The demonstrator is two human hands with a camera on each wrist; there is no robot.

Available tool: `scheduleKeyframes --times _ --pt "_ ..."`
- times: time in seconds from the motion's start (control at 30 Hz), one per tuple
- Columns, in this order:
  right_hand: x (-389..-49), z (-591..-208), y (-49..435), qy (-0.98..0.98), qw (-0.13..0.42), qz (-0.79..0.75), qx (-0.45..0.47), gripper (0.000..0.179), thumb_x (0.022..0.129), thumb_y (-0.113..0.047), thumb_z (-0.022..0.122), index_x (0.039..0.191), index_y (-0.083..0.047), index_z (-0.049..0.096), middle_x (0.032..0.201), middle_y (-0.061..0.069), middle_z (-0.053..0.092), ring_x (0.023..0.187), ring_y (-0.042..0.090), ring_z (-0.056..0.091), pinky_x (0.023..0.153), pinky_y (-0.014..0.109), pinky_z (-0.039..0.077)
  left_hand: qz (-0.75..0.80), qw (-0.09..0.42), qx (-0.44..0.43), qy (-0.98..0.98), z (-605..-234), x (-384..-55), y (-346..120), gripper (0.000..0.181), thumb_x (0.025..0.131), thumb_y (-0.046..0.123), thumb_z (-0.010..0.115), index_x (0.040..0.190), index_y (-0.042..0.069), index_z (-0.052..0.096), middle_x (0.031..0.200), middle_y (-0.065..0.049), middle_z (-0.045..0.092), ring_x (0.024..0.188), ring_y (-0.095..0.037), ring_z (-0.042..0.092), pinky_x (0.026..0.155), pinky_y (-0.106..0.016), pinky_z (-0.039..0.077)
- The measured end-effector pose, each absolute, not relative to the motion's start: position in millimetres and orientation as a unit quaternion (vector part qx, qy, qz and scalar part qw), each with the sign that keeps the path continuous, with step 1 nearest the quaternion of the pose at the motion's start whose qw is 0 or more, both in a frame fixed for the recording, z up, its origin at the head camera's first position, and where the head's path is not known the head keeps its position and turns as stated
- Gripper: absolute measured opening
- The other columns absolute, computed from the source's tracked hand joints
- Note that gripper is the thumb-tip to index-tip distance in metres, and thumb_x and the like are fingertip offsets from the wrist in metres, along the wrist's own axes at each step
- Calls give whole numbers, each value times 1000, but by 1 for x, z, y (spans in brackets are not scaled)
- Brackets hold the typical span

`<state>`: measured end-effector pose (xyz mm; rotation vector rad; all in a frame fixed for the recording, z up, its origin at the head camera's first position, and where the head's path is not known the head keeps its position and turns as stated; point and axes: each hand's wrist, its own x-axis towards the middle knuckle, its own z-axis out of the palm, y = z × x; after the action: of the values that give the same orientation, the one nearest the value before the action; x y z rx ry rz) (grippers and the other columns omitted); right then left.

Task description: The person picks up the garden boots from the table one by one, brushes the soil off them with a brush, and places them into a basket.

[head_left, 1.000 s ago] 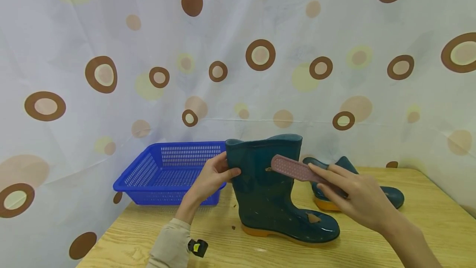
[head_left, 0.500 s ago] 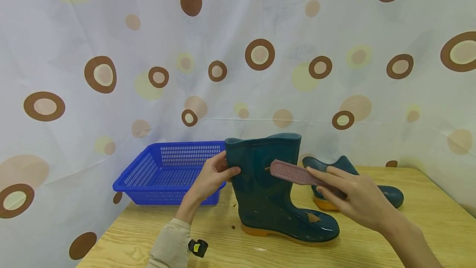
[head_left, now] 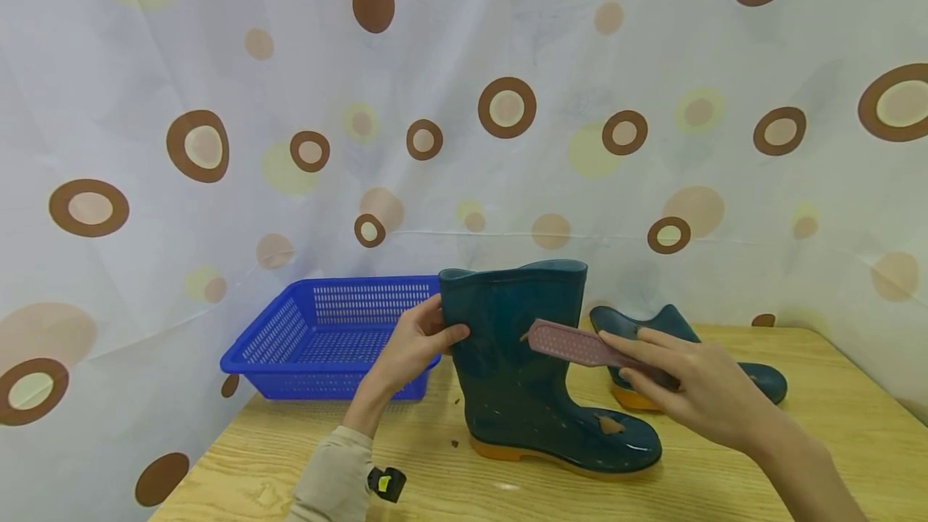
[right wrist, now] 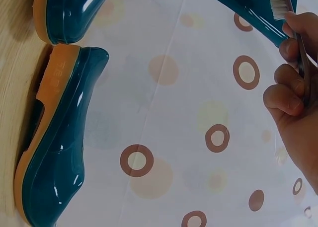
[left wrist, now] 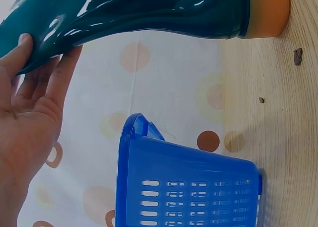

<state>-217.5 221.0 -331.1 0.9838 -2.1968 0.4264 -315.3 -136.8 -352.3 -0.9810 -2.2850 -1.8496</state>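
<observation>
A: How are the hands placed?

B: The left hand (head_left: 406, 349) pinches the green boot (head_left: 507, 369) by its upper shaft, thumb in front, fingers behind; the right hand (head_left: 699, 389), fingers curled, grips a pink brush (head_left: 569, 343), bristles toward the shaft.

A: And the boot?

B: It stands upright on the wooden table (head_left: 435, 498), a brown patch (head_left: 611, 424) on its toe, near a blue basket (head_left: 312, 383); a second boot (head_left: 765, 382), partly hidden, sits beyond the right hand.
</observation>
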Motion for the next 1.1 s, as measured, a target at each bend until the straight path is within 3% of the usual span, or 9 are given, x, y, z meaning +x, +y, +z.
scheduleKeyframes --times 0.37,0.43,0.53,0.6,0.67,0.83,1.1 --pt "-217 -332 226 -855 309 158 384 53 82 -6 77 130 -24 66 87 -16 56 59 -9 36 51 12 35 -600 18 -313 -736 -353 -315 -137 52 96 22 67 144 16 50 128 -18 66 112 -30 68 87 -43 60" --pt "-216 -331 226 -859 318 150 373 54 81 -8 78 130 -26 66 94 -11 65 62 -4 51 54 14 41 -600 19 -311 -737 -353 -316 -137 51 95 22 67 143 17 50 127 -18 66 112 -29 68 86 -42 60" --pt "-216 -330 227 -855 335 152 365 56 79 -7 80 130 -25 66 93 -9 64 62 -1 52 54 12 40 -600 18 -312 -736 -353 -316 -136 51 96 21 67 143 17 50 127 -18 66 112 -29 68 86 -42 60" --pt "-216 -328 228 -846 355 157 365 58 77 -5 80 130 -24 66 93 -11 63 63 -3 51 55 9 38 -600 18 -313 -736 -353 -316 -137 51 96 21 67 144 17 50 127 -18 66 112 -29 68 85 -42 60" --pt "-217 -328 228 -836 367 169 372 59 76 -3 80 131 -21 66 86 -14 54 59 -7 36 52 7 31 -601 17 -314 -735 -353 -316 -137 51 96 20 67 143 17 50 128 -18 66 112 -29 68 86 -42 60" --pt "-219 -330 227 -825 387 174 373 59 76 -4 81 132 -18 65 86 -14 54 60 -8 35 52 5 29 -603 16 -312 -734 -352 -315 -137 50 96 19 67 143 17 51 128 -18 66 112 -30 68 86 -42 60" --pt "-221 -332 225 -841 366 147 370 58 76 -5 81 130 -22 67 90 -12 60 58 -10 33 50 7 30 -601 17 -311 -736 -351 -315 -136 50 96 20 67 144 19 50 129 -17 66 113 -30 67 86 -42 60"
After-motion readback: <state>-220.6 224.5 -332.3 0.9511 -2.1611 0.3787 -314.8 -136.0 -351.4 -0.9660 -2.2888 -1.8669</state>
